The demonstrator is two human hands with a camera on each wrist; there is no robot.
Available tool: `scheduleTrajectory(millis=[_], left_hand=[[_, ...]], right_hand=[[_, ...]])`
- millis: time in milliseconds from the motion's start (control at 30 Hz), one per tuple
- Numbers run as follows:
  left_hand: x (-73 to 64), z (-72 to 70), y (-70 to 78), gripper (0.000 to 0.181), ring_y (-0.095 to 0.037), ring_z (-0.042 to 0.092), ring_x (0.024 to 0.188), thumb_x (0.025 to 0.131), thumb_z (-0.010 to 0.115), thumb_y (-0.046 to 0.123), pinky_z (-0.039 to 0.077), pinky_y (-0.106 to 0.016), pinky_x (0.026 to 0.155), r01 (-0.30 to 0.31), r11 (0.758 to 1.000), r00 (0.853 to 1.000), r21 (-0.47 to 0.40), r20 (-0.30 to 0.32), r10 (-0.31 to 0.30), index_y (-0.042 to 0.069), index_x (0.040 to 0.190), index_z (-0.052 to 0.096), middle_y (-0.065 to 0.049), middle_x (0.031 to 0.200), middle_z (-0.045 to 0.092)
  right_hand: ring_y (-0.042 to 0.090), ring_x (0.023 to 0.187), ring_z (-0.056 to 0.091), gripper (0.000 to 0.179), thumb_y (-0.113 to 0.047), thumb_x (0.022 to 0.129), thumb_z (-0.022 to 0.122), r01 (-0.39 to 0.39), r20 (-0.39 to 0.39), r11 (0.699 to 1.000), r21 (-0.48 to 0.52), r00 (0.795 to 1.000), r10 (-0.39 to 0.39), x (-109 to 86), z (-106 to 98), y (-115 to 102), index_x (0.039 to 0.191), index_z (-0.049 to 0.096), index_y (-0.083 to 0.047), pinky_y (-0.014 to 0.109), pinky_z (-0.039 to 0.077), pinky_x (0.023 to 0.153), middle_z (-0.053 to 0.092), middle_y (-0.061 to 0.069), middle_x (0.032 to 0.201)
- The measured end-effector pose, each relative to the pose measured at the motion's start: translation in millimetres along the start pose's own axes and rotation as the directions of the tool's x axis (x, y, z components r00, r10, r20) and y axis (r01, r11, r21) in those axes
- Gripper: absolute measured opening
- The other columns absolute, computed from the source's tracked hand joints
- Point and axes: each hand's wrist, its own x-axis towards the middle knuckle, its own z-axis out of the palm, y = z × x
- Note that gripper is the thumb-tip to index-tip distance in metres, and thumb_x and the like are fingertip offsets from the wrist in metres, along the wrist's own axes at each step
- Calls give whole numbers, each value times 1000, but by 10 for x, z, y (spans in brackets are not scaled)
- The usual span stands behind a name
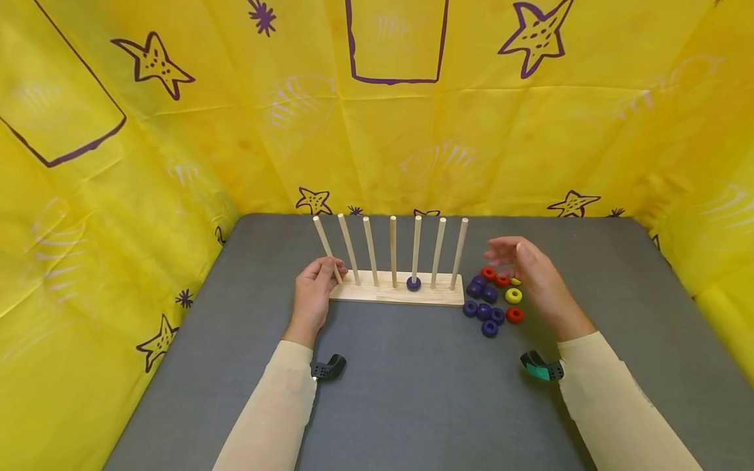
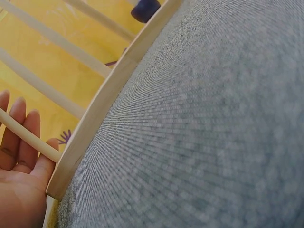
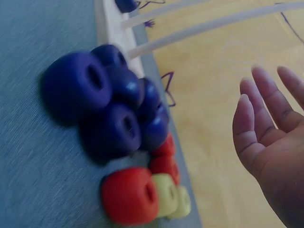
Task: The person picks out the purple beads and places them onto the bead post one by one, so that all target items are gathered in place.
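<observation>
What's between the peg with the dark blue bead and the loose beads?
In the head view, two bare wooden pegs and the right end of the wooden board lie between that peg and the loose beads.

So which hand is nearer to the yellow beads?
The right hand: it is close by, partly hiding one of the yellow beads in the head view. The left hand is much farther off, at the left end of the wooden peg board.

Cream sleeves [image 1: 268, 412], black wrist straps [image 1: 336, 366]
</observation>
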Motion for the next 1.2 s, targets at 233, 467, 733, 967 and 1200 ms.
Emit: scheduleTrajectory(millis=[233, 467, 733, 967, 1200], left_hand=[[-1, 0, 2, 35, -22, 72, 98, 115, 60, 18, 58, -38, 99, -4, 1000, 1000, 12, 3, 4, -17, 113, 67, -36, 112, 64], [-4, 4, 12, 36, -23, 72, 99, 115, 61, 21, 58, -38, 99, 1, 999, 1000, 43, -2, -1, -14, 112, 69, -20, 107, 70], [-2, 3, 3, 38, -24, 71, 98, 114, 62, 21, 58, -38, 98, -9, 1000, 1000, 25, -3, 9, -15, 111, 69, -18, 103, 71], [3, 7, -3, 38, -24, 71, 99, 114, 61, 21, 58, -38, 98, -11, 1000, 1000, 16, 5, 11, -17, 112, 68, -15, 103, 70], [-2, 7, 10, 37, -25, 71, 98, 114, 61, 19, 58, -37, 97, -5, 1000, 1000, 15, -6, 5, -18, 112, 68, -14, 100, 71]], right_hand=[[32, 108, 65, 42, -30, 120, 34, 5, -14, 1000, -11, 1000, -5, -106, -77, 142, 136, 67, -11, 33, 55, 91, 69, 23, 125], [32, 110, 66, 41, -27, 121, 34, -57, -24, 996, -71, 998, 55, -184, -124, 214, 137, 65, -4, 32, 56, 92, 68, 21, 126], [23, 108, 66, 38, -21, 119, 45, -99, -56, 986, -137, 994, 92, -241, -70, 338, 139, 59, 9, 27, 55, 88, 70, 18, 123], [24, 111, 66, 38, -22, 117, 53, -141, -71, 975, -172, 989, 131, -297, -37, 416, 142, 60, 6, 24, 54, 89, 66, 20, 129], [19, 106, 62, 33, -12, 111, 65, -105, -50, 971, -214, 994, 96, -319, -25, 535, 139, 63, 6, 20, 51, 86, 67, 23, 123]])
